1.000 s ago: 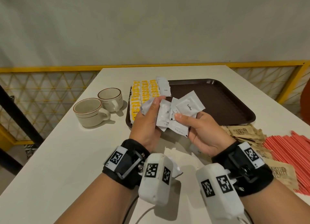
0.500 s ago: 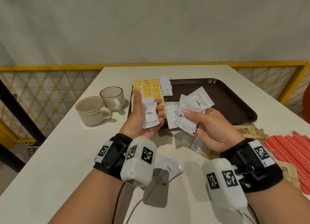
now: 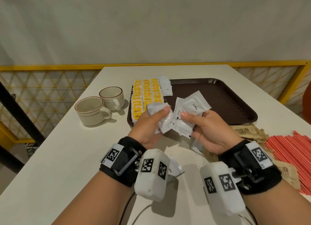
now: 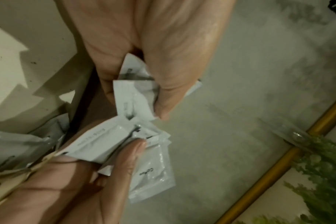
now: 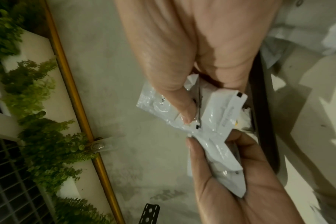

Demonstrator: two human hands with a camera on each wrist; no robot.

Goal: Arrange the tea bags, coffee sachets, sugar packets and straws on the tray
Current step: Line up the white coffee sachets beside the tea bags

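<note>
Both hands meet above the near edge of the brown tray (image 3: 218, 96). My left hand (image 3: 159, 113) pinches white coffee sachets (image 3: 166, 122) between thumb and fingers. My right hand (image 3: 188, 118) grips a fan of coffee sachets (image 3: 195, 103), thumb on top. The two bundles touch. In the left wrist view my left hand (image 4: 138, 106) pinches a sachet just above the right hand's bundle (image 4: 153, 174). Yellow tea bags (image 3: 146, 93) lie in rows on the tray's left side, with a short row of coffee sachets (image 3: 165, 86) beside them.
Two cups (image 3: 90, 110) stand left of the tray. Brown sugar packets (image 3: 247, 133) and red straws (image 3: 289, 150) lie on the table at the right. A loose coffee sachet (image 3: 175, 167) lies on the table under my left wrist.
Half a second ago my left hand was held apart, palm up, with one sachet. It has turned over and come back against the right hand's bundle.
</note>
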